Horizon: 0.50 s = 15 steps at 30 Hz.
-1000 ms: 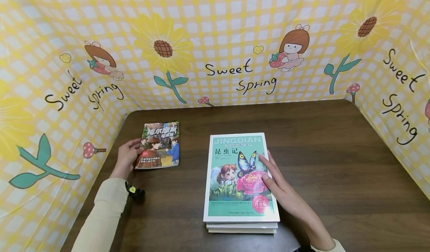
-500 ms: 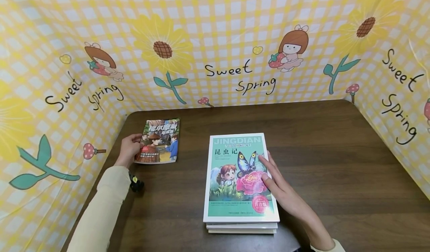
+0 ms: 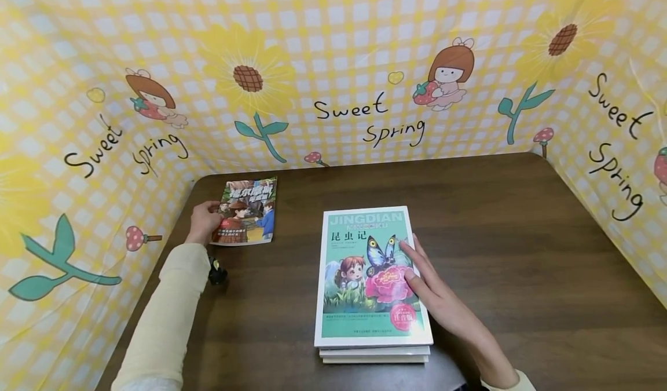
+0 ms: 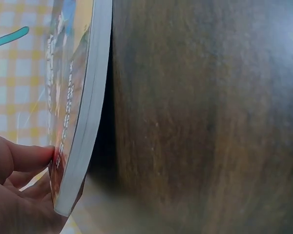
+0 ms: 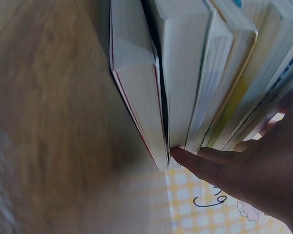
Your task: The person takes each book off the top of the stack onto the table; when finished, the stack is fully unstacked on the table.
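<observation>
Left hand (image 3: 205, 222) pinching thin book (image 3: 247, 217), 9 o'clock | Right hand (image 3: 442, 301) straight-fingered against books (image 3: 359, 321), 4 o'clock | Edge-only pinch may slip

Books (image 5: 185, 73), several, stacked, pale page edges showing; right hand (image 5: 256, 168) alongside, a fingertip against the stack. Tabletop (image 5: 49, 107), brown wood. Checked cloth (image 5: 190, 219), yellow and white, lettered in black.
</observation>
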### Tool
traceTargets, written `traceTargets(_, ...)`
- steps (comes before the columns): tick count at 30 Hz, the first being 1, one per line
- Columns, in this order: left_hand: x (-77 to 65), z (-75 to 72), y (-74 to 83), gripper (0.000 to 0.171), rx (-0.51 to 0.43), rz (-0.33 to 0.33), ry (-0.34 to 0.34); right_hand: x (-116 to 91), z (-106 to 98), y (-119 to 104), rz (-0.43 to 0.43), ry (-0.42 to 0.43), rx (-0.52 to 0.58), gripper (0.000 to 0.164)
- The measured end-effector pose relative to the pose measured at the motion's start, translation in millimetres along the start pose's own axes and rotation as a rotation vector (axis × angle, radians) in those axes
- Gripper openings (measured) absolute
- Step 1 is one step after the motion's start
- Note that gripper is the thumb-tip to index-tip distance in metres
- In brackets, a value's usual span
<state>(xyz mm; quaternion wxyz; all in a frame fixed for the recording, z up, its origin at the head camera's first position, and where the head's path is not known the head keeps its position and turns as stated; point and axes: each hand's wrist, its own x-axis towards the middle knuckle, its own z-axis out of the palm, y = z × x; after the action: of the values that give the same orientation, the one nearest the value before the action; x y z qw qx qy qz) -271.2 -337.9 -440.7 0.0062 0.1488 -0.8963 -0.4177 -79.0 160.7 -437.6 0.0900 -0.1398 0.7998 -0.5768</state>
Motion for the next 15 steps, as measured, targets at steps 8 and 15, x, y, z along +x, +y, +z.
traceTargets(8,1.9,3.3,7.4,0.052,0.159,0.026,0.01,-0.2,0.7,0.4,0.004,0.004,0.002,0.052)
traceTargets(15,6.2,2.0,7.1,0.05,0.302,0.041,0.024,0.9,1.3,0.6,-0.001,0.004,0.006,0.052)
